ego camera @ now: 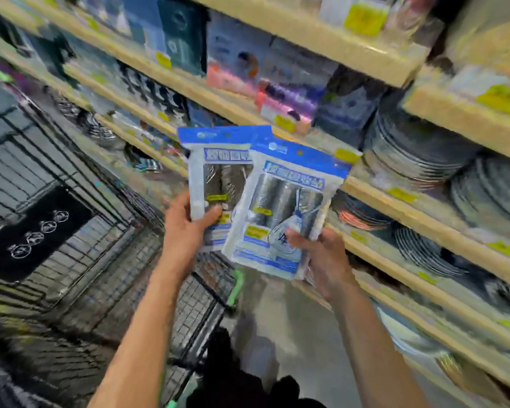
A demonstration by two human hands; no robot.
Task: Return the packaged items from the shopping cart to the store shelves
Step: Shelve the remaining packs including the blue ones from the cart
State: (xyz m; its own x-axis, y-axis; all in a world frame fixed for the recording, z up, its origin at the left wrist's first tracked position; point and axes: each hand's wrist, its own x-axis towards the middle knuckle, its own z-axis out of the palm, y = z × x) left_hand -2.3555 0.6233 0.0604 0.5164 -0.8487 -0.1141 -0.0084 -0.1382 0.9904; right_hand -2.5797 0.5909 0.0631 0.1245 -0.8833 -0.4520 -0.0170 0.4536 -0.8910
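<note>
Both hands hold packets: left hand (186, 223) one packet (215, 172), right hand (321, 254) another (283, 213)

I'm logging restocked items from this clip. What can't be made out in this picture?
- Left packet: head view, its right side is hidden by the right packet.
- Print on both packets: too blurred to read.
- Shelf goods and yellow tags: motion blur.
- Shopping cart contents: blurred.

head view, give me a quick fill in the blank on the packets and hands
1. Each hand grips one packet with a ____ top band.
2. The right hand holds the packet that overlaps in ____ of the other.
3. The left hand holds the packet by its ____ edge.
4. The cart is on the person's ____.

Missing: blue; front; bottom; left
</note>
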